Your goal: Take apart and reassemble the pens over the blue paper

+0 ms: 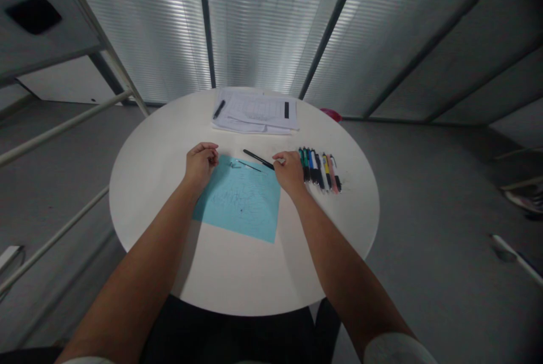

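Note:
Over the upper left corner of a light blue sheet (237, 206), my left hand (202, 165) has its fingers curled together; whatever they hold is too small to make out. My right hand (289, 172) is closed at the sheet's upper right corner, its fingertips pinched, and I cannot make out what is in them. A black pen (258, 158) slants along the sheet's top edge, one end meeting the right fingertips; whether they touch it I cannot tell. Between the hands lie a thin dark pen refill (249, 166) and tiny parts (233, 164). Pen scribbles cover the sheet.
Right of my right hand, several pens (320, 170) lie side by side on the round white table (153, 183). At the far edge sits a stack of printed papers (258, 112) with a dark pen (219, 109) on it. A white metal frame (68, 129) stands left.

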`<state>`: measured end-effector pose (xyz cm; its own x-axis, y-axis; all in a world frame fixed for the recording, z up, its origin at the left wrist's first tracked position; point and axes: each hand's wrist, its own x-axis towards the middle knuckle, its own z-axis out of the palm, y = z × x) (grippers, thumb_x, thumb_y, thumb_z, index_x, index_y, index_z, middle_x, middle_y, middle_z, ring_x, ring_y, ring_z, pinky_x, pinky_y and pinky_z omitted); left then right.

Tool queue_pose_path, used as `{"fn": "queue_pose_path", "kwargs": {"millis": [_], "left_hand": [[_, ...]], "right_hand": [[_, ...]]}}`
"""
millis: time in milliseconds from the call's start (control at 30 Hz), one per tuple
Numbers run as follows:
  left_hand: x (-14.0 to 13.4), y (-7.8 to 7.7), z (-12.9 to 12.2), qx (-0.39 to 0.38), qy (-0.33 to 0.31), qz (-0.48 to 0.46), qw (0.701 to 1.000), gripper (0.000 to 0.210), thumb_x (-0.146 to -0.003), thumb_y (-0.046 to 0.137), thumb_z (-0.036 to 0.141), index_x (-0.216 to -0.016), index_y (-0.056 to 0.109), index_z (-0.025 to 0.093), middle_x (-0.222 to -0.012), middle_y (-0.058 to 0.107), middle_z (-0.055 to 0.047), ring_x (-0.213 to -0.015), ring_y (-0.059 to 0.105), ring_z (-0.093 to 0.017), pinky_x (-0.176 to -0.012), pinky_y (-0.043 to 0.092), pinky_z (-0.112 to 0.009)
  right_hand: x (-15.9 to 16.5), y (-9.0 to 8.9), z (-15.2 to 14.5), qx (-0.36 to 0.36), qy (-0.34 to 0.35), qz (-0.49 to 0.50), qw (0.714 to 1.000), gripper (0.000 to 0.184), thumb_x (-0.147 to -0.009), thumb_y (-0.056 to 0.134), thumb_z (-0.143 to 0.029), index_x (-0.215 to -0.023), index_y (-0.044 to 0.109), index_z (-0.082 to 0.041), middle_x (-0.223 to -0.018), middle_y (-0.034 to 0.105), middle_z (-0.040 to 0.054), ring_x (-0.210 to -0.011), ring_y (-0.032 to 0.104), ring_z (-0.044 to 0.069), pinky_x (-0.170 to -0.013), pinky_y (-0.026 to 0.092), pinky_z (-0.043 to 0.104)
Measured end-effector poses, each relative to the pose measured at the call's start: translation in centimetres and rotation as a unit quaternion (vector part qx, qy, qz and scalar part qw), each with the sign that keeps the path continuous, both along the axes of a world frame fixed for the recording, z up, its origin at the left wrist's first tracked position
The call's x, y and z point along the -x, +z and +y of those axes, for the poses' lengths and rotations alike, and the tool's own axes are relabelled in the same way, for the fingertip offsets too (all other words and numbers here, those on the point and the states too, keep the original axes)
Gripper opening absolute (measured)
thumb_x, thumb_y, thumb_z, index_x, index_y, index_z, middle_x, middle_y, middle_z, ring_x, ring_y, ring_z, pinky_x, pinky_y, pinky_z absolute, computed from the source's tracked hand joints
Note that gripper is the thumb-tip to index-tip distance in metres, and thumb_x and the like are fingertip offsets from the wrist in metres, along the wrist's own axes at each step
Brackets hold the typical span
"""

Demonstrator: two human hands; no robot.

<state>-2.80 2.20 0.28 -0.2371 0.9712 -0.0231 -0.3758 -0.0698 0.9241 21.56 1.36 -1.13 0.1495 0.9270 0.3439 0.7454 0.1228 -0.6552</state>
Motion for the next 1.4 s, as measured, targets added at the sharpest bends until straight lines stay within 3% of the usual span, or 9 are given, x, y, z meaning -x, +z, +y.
{"fn": "queue_pose_path", "kwargs": {"millis": [367, 500, 567, 700, 800, 1000, 1100, 1300, 1400], "left_hand": [[0.0, -0.2, 0.1, -0.001, 0.002, 0.041, 0.999, 0.022, -0.052, 0.050, 0.010, -0.070, 0.061, 0.017, -0.057, 0.051, 0.001, -0.046, 0.044, -0.010, -0.046, 0.030, -0.024], [-0.2, -0.5, -0.2, -0.026, 0.023, 0.134, 0.990, 0.017, -0.061, 0.052, 0.014, -0.074, 0.062, 0.019, -0.062, 0.054, 0.000, -0.050, 0.044, -0.012, -0.049, 0.032, -0.026], [-0.4, -0.4, -0.7, -0.069, 0.037, 0.259, 0.963, 0.017, -0.065, 0.054, 0.016, -0.078, 0.064, 0.019, -0.069, 0.058, -0.001, -0.061, 0.050, -0.015, -0.058, 0.038, -0.029], [-0.9, -0.1, -1.9, -0.179, 0.009, 0.488, 0.854, 0.022, -0.070, 0.056, 0.014, -0.087, 0.069, 0.021, -0.087, 0.063, -0.006, -0.092, 0.054, -0.022, -0.089, 0.040, -0.039], [-1.3, -0.1, -2.4, -0.208, -0.027, 0.560, 0.801, 0.027, -0.076, 0.058, 0.020, -0.098, 0.072, 0.022, -0.099, 0.062, -0.009, -0.102, 0.051, -0.026, -0.099, 0.033, -0.045], [-1.6, -0.3, -2.9, -0.188, -0.108, 0.653, 0.726, 0.034, -0.079, 0.060, 0.033, -0.110, 0.073, 0.029, -0.125, 0.055, -0.011, -0.119, 0.040, -0.034, -0.099, 0.029, -0.054], [-1.7, -0.2, -3.0, -0.176, -0.122, 0.666, 0.715, 0.032, -0.081, 0.058, 0.034, -0.108, 0.074, 0.029, -0.126, 0.055, -0.010, -0.121, 0.039, -0.034, -0.098, 0.030, -0.055], [-1.7, -0.5, -2.6, -0.168, -0.092, 0.645, 0.740, 0.029, -0.077, 0.059, 0.026, -0.103, 0.072, 0.024, -0.118, 0.060, -0.010, -0.114, 0.046, -0.030, -0.098, 0.035, -0.050], [-1.6, -0.9, -2.4, -0.169, -0.099, 0.651, 0.733, 0.028, -0.079, 0.060, 0.029, -0.104, 0.072, 0.026, -0.119, 0.061, -0.010, -0.116, 0.045, -0.032, -0.098, 0.034, -0.052]], "right_hand": [[0.1, -0.1, 0.0, 0.002, 0.012, -0.010, 1.000, 0.019, -0.076, 0.053, -0.016, -0.085, 0.069, -0.021, -0.098, 0.057, 0.0074, -0.078, 0.058, 0.019, -0.090, 0.048, 0.040], [0.1, 0.0, -0.1, 0.007, 0.015, -0.018, 1.000, 0.020, -0.076, 0.053, -0.016, -0.086, 0.070, -0.021, -0.098, 0.057, 0.0077, -0.078, 0.058, 0.019, -0.090, 0.048, 0.040], [0.2, 0.1, -0.1, 0.009, 0.015, -0.021, 1.000, 0.020, -0.076, 0.053, -0.016, -0.086, 0.070, -0.020, -0.097, 0.057, 0.0074, -0.077, 0.058, 0.019, -0.089, 0.048, 0.040], [0.2, 0.1, -0.1, 0.007, 0.017, -0.026, 1.000, 0.021, -0.076, 0.053, -0.016, -0.087, 0.070, -0.021, -0.098, 0.057, 0.0072, -0.076, 0.058, 0.018, -0.089, 0.048, 0.040], [0.2, 0.1, -0.1, 0.010, 0.018, -0.028, 0.999, 0.021, -0.076, 0.053, -0.016, -0.087, 0.070, -0.020, -0.099, 0.057, 0.0074, -0.076, 0.058, 0.018, -0.089, 0.048, 0.040], [0.3, 0.1, -0.1, 0.013, 0.017, -0.030, 0.999, 0.021, -0.077, 0.053, -0.016, -0.089, 0.070, -0.020, -0.099, 0.056, 0.0072, -0.078, 0.058, 0.018, -0.088, 0.048, 0.038], [0.2, 0.1, -0.1, 0.017, 0.018, -0.027, 0.999, 0.021, -0.077, 0.053, -0.016, -0.089, 0.070, -0.020, -0.098, 0.056, 0.0067, -0.080, 0.058, 0.018, -0.088, 0.048, 0.038], [0.2, 0.2, -0.1, 0.018, 0.020, -0.027, 0.999, 0.022, -0.076, 0.053, -0.016, -0.089, 0.070, -0.020, -0.099, 0.057, 0.0070, -0.077, 0.059, 0.017, -0.087, 0.048, 0.038], [0.2, 0.2, -0.1, 0.021, 0.020, -0.027, 0.999, 0.022, -0.076, 0.053, -0.016, -0.089, 0.070, -0.020, -0.100, 0.057, 0.0070, -0.076, 0.059, 0.017, -0.087, 0.048, 0.038]]}}
